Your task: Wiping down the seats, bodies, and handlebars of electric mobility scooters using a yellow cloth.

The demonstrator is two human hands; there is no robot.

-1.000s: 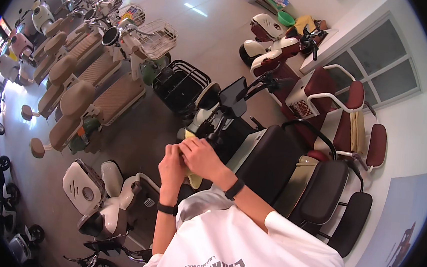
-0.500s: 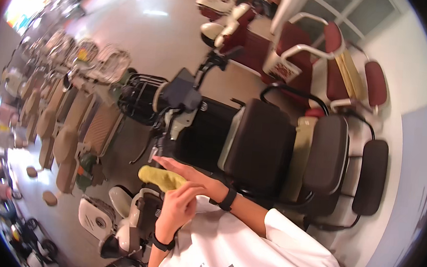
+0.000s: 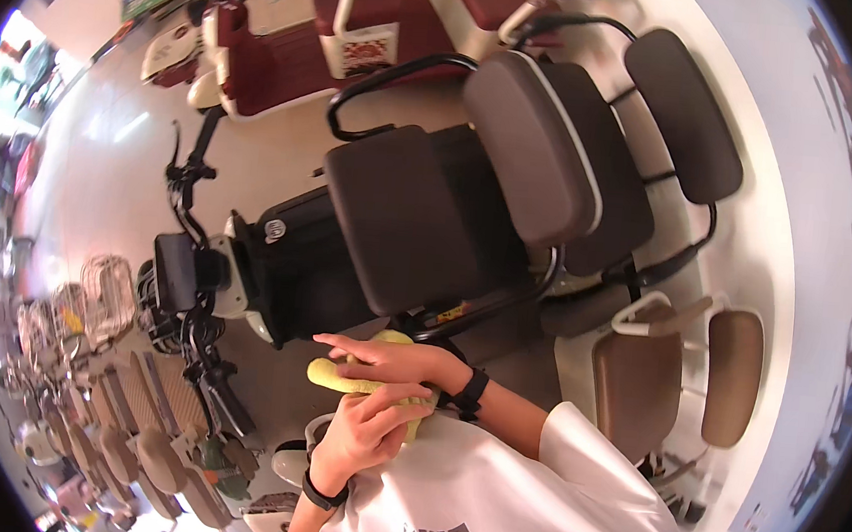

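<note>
While the black scooter (image 3: 400, 219) stands crosswise ahead, a bunched yellow cloth (image 3: 329, 374) is held just on its near side. The left hand (image 3: 365, 433) has its fingers bent and closed over the cloth; the right hand (image 3: 393, 362) lies across it, fingers stretched fairly straight, though whether it grips, I cannot tell. Beyond the black scooter stands a dark-red scooter (image 3: 273, 69); past its handlebars, wire baskets (image 3: 106, 296).

Both hands (image 3: 366, 431) at a yellow cloth (image 3: 333, 377), near a dark-seated scooter (image 3: 399, 224).
</note>
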